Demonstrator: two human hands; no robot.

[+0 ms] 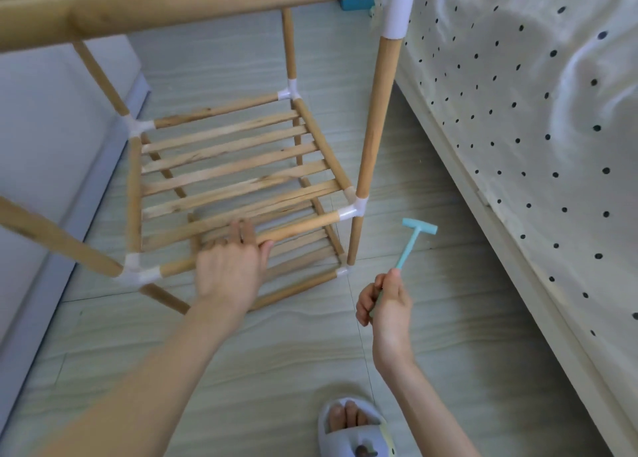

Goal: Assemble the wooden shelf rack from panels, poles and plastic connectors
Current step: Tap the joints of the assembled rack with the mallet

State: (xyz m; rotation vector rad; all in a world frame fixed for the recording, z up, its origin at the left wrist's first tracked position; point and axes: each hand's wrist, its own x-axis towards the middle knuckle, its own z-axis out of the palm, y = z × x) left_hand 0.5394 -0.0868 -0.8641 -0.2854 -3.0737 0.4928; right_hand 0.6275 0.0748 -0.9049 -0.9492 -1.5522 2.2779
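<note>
Left hand [230, 266]: palm down on the front rail [297, 228] of the middle shelf, fingers straight and close together across the pole, thumb hooked under its right side. The hand is blurred, so finer finger detail cannot be told.

Right hand [385, 301]: raised off to the right of the rack, fingers curled round the low end of a small light-blue plastic hammer [414, 240]. Handle slants up and to the right; the T-shaped head sits at the top, near the white connector [355, 209] at the front-right of the middle shelf but not touching it.

Wooden shelf rack [238, 173]: stands upright on the pale plank floor [276, 353], between a grey-white wall [45, 139] on the left and a bed on the right. 3 levels show: a top rail close to the camera, a slatted middle shelf, a slatted bottom shelf at floor level. White connectors join the poles at each visible corner. The front-right upright pole [374, 121] runs from a large corner connector [397, 4] at the top down to the middle one.

Bed covering [518, 94]: cream cloth with dark dots, hanging down the bed's side.

A blue object [355, 3] lies on the floor behind the rack; too hidden to identify.

1 foot in a pale grey slipper [355, 429] at the bottom edge, toes showing.
</note>
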